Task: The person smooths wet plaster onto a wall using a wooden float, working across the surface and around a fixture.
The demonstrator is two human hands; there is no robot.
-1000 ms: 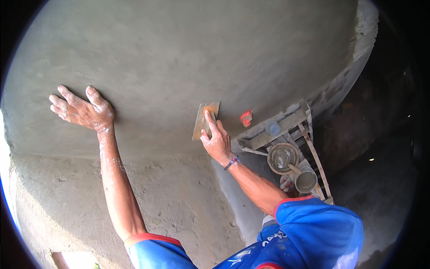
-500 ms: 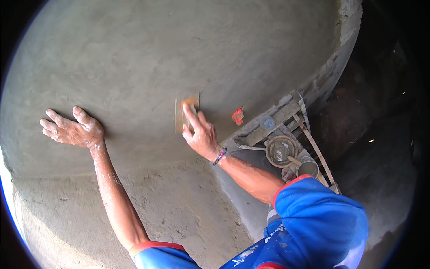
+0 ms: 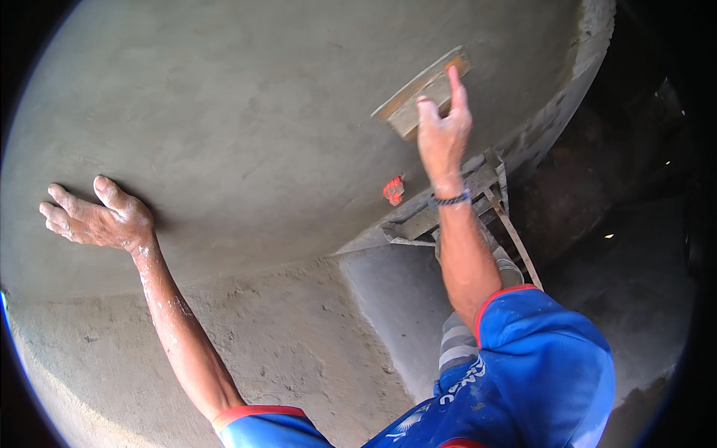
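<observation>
A broad, smooth grey plastered surface (image 3: 269, 104) fills the upper view. At the left, my left hand (image 3: 101, 218) rests against it with fingers spread, its skin speckled white. My right hand (image 3: 446, 131) grips a flat trowel (image 3: 402, 103), pale with orange-brown stains, on the surface at upper right, forefinger stretched along it and slightly blurred. Below the trowel a small crumpled-looking red object (image 3: 393, 190) sits at the plaster; I cannot make out what it is.
A wooden scaffold (image 3: 511, 235) stands at right, partly behind my right arm, with a bucket (image 3: 510, 275) on it. Rough plaster (image 3: 224, 336) lies below a seam. The surface has a ragged right edge (image 3: 594, 37), with a dark space (image 3: 605, 194) beyond.
My right hand and trowel have moved up and to the right, and my arm now covers more of the scaffold. My left hand stays spread on the plaster, appearing farther left in the view.
</observation>
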